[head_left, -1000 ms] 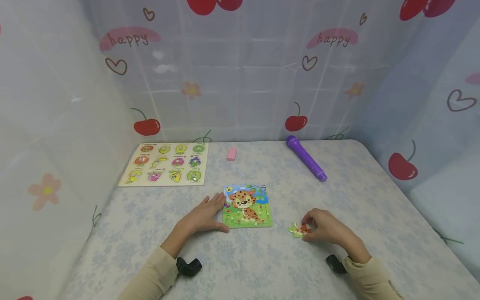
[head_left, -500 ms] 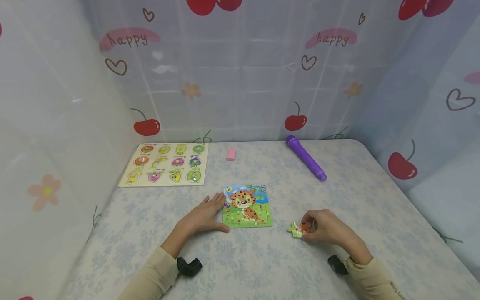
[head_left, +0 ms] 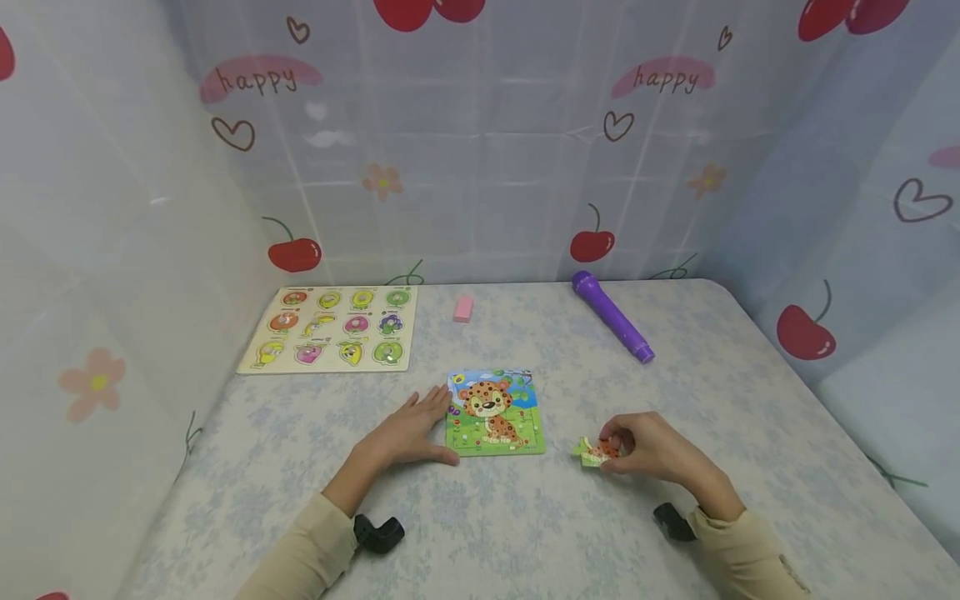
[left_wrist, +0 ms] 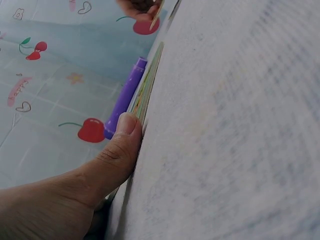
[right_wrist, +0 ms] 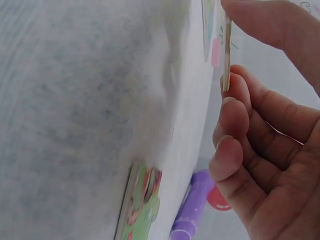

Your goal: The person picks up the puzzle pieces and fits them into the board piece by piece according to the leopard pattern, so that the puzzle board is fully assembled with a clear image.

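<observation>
A small leopard jigsaw board (head_left: 495, 412) lies in the middle of the table. My left hand (head_left: 408, 433) rests flat beside it, fingers straight. Its fingertips touch the board's left edge, and the thumb (left_wrist: 122, 137) presses against the board's edge (left_wrist: 147, 85). To the right of the board, my right hand (head_left: 626, 450) pinches a loose puzzle piece (head_left: 592, 452) between thumb and fingers. In the right wrist view the puzzle piece (right_wrist: 227, 50) shows edge-on in my fingers (right_wrist: 235, 120), lifted a little off the cloth.
A fruit peg-puzzle board (head_left: 333, 329) lies at the back left. A pink eraser (head_left: 463, 308) and a purple toy microphone (head_left: 611, 317) lie at the back. Printed curtain walls close in three sides of the table (head_left: 750, 400).
My right hand has raised the puzzle piece slightly and shifted it a little toward the board. The left hand and the board have stayed put.
</observation>
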A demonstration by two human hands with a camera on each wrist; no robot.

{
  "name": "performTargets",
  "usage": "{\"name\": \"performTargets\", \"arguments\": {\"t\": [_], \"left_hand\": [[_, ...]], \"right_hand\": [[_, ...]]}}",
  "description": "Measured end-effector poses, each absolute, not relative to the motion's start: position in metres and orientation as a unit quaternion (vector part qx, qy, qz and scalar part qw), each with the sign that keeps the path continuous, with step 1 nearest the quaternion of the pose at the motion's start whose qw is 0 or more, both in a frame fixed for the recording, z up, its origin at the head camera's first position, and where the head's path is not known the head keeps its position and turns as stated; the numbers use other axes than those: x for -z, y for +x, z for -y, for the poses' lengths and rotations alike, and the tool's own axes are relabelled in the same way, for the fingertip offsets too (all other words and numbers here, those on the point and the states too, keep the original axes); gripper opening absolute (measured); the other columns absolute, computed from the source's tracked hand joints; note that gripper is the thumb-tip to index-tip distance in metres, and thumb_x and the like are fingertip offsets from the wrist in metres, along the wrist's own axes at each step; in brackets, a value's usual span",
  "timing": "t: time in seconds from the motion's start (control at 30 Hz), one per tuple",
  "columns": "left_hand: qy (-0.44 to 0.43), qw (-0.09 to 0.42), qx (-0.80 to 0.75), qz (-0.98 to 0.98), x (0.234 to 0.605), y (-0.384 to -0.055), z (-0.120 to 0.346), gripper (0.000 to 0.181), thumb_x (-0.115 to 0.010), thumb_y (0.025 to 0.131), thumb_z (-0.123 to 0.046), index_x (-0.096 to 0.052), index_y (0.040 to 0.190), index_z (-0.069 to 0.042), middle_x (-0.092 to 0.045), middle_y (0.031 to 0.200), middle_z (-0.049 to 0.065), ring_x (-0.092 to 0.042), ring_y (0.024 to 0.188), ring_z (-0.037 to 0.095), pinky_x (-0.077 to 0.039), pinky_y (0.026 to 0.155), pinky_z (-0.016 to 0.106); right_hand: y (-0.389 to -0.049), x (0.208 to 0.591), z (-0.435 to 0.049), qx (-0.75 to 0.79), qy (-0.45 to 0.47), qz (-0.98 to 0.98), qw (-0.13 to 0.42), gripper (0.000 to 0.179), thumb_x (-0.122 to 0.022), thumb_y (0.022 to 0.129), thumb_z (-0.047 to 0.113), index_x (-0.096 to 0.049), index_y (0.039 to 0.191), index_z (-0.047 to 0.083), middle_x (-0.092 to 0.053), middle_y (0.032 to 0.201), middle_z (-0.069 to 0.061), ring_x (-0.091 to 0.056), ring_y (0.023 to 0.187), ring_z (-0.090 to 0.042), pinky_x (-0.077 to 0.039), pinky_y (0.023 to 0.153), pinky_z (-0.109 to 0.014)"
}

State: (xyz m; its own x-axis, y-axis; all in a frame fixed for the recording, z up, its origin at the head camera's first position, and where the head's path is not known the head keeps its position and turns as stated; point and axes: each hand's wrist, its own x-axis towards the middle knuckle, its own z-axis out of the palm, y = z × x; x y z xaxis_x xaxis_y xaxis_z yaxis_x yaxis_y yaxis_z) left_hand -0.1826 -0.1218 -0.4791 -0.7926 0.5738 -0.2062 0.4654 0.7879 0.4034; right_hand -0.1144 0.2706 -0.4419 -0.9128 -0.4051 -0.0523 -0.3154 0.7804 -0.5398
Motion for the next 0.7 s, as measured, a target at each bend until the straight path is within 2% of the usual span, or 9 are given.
{"name": "performTargets", "arguments": {"t": [0.3, 0.7], "left_hand": [[0.276, 0.162, -0.171, -0.932, 0.477, -0.182, 0.122, 0.112, -0.071, 0.075, -0.065, -0.019, 0.156, -0.006, -0.012, 0.164, 0.007, -0.009, 0.153, 0.022, -0.007, 0.127, 0.045], [0.279, 0.165, -0.168, -0.931, 0.478, -0.183, 0.122, 0.114, -0.070, 0.075, -0.067, -0.017, 0.156, -0.007, -0.011, 0.165, 0.006, -0.009, 0.153, 0.021, -0.007, 0.127, 0.044]], "right_hand": [[-0.131, 0.442, -0.240, 0.255, -0.214, -0.941, 0.056, 0.029, -0.085, 0.072, 0.022, -0.071, 0.095, 0.011, -0.062, 0.075, 0.008, -0.050, 0.064, 0.001, -0.046, 0.056, -0.018], [-0.164, 0.444, -0.170, 0.262, -0.257, -0.929, 0.059, 0.030, -0.085, 0.073, 0.025, -0.074, 0.097, 0.009, -0.065, 0.077, 0.005, -0.052, 0.064, -0.001, -0.047, 0.058, -0.018]]}}
